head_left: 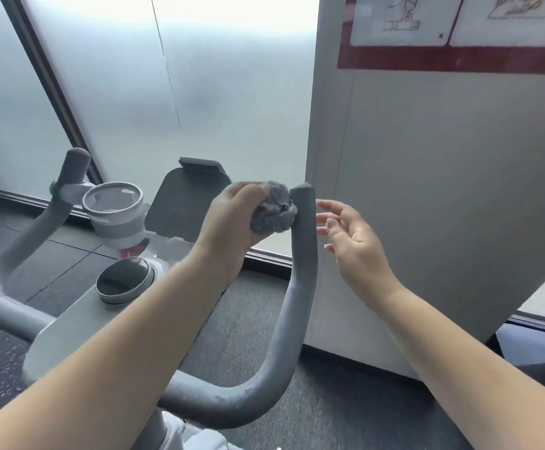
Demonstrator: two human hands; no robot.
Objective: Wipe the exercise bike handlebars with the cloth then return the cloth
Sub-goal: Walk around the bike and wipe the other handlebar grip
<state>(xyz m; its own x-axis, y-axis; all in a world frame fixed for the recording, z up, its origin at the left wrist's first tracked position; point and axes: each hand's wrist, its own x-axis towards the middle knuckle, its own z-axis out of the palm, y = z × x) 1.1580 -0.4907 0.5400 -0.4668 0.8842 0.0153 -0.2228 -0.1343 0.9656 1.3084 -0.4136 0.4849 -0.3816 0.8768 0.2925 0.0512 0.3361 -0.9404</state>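
Observation:
The grey exercise bike handlebars point(297, 303) curve up on both sides in front of me. My left hand point(232, 219) is shut on a bunched grey fuzzy cloth point(274, 209) and presses it against the inner side of the right bar near its tip. Just right of that same tip, my right hand point(352, 235) hovers with fingers spread, holding nothing and not touching the bar. The left bar point(70, 177) rises at the left, untouched.
A grey cup holder point(115, 209), a black tablet rest point(186, 199) and a round black knob point(123, 280) sit between the bars. A grey wall panel point(443, 190) stands close on the right. Frosted glass is behind, dark rubber floor below.

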